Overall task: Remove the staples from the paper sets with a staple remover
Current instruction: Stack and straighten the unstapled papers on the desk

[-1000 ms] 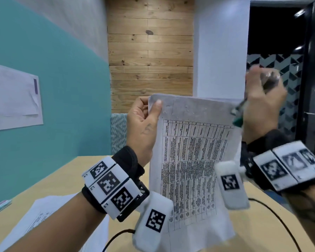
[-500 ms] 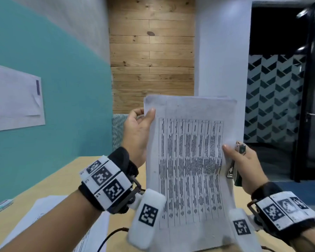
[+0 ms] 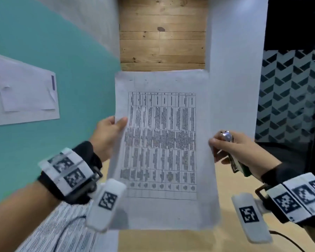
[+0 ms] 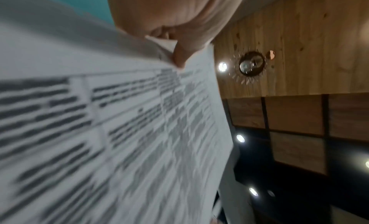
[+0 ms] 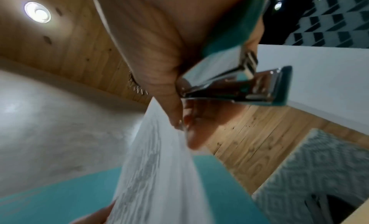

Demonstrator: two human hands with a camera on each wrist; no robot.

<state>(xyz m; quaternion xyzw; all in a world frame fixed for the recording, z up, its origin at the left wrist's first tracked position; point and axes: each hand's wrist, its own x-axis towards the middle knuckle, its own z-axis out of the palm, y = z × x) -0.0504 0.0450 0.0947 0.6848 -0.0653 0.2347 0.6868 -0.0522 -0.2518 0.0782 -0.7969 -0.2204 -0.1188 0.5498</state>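
I hold a paper set (image 3: 162, 146) with a printed table upright in front of me, above the wooden table (image 3: 224, 197). My left hand (image 3: 109, 135) pinches its left edge, thumb on the front; the left wrist view shows that thumb (image 4: 179, 57) on the paper set (image 4: 119, 132). My right hand (image 3: 231, 148) pinches the right edge with thumb and forefinger while its other fingers grip the staple remover (image 3: 235, 160), a metal tool with green handles. In the right wrist view the staple remover (image 5: 235, 79) lies in the palm beside the sheet (image 5: 155, 164). No staple is visible.
More printed sheets (image 3: 62, 230) lie on the table at the lower left, with a black cable (image 3: 65, 226) over them. A teal wall with taped paper (image 3: 24, 91) stands at the left, a wood-panel wall ahead, and a dark doorway at the right.
My right hand came down from the paper's top right corner to its right edge and now pinches it. My left hand slid down the left edge. The paper has been squared upright.
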